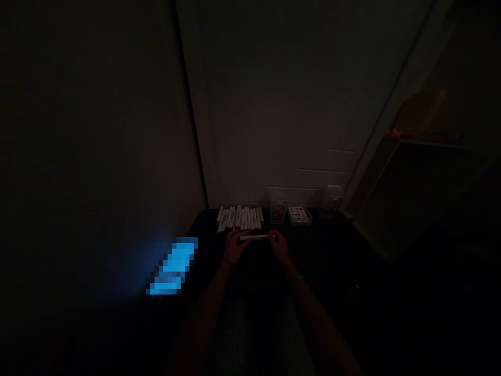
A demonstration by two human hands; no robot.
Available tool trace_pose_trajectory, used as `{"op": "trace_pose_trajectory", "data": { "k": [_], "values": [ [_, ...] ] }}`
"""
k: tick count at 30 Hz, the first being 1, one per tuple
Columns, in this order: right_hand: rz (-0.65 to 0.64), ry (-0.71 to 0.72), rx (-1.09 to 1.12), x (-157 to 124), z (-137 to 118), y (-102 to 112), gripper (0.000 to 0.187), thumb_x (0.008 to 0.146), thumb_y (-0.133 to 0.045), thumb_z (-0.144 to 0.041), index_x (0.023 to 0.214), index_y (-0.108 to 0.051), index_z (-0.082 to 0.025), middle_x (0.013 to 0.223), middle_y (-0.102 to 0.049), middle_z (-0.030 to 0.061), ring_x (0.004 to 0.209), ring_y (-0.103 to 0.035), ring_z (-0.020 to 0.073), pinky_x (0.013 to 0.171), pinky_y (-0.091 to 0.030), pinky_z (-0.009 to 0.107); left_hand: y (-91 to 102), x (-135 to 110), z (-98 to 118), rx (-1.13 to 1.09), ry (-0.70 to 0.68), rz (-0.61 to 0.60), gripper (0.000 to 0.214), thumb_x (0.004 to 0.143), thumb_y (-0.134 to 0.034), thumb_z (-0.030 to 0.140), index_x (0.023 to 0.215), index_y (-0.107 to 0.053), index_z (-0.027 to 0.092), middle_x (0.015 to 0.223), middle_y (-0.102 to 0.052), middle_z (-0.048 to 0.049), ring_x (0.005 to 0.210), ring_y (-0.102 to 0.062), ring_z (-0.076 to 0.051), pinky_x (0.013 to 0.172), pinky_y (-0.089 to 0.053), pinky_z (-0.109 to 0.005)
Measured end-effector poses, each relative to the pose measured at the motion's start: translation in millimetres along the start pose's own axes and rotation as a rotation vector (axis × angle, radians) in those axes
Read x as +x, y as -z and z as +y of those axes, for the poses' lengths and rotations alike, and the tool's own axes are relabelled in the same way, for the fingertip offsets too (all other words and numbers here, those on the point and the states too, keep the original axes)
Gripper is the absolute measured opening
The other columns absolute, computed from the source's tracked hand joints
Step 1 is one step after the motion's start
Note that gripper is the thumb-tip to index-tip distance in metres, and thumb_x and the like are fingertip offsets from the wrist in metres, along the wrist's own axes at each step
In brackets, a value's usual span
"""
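Note:
In the dim head view a white marker (256, 237) lies level between my two hands. My left hand (234, 247) is closed around its left end, and the fingers of my right hand (278, 244) pinch its right end. Just beyond my left hand, a row of several white markers (239, 216) lies side by side on the dark table (321, 250). Their ends nearest me show dark and coloured caps. The low light hides the finer detail of my fingers and any print on the held marker.
A clear plastic box (277, 211) with a label stands behind the hands, beside an open tray of small white pieces (298, 214). Another clear container (331, 201) stands farther right against the wall (289, 104). A glowing blue, pixelated rectangle (174, 266) sits at the left.

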State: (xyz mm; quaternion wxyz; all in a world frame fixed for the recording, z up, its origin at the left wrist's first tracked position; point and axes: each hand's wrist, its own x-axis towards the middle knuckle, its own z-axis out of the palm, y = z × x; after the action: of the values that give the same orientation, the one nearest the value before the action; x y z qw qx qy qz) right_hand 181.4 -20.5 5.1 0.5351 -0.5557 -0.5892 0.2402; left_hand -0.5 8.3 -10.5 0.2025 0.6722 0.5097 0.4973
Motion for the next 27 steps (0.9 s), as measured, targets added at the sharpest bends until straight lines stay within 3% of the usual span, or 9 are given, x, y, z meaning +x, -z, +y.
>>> {"op": "trace_pose_trajectory", "data": {
  "k": [9,27],
  "values": [
    [0.018,0.061,-0.009,-0.1,2.3,0.0,0.026,0.077,-0.036,-0.032,0.077,-0.058,-0.017,0.073,-0.058,-0.0009,0.069,-0.051,0.0125,0.064,-0.037,0.021,0.1,0.2,-2.5,0.021,-0.022,-0.015,0.036,0.065,-0.059,0.046,0.094,-0.063,0.024,0.104,-0.048,-0.0050,0.108,-0.040,-0.017,0.097,-0.030,-0.033],
    [0.020,0.019,-0.015,0.4,0.7,-0.4,0.026,0.075,-0.038,-0.034,0.076,-0.058,-0.018,0.071,-0.058,-0.0013,0.070,-0.051,0.0133,0.063,-0.037,0.021,-0.4,0.0,-2.0,0.030,0.006,-0.019,0.039,0.064,-0.060,0.047,0.095,-0.062,0.024,0.103,-0.050,-0.0054,0.107,-0.042,-0.018,0.096,-0.031,-0.034]
  ]
}}
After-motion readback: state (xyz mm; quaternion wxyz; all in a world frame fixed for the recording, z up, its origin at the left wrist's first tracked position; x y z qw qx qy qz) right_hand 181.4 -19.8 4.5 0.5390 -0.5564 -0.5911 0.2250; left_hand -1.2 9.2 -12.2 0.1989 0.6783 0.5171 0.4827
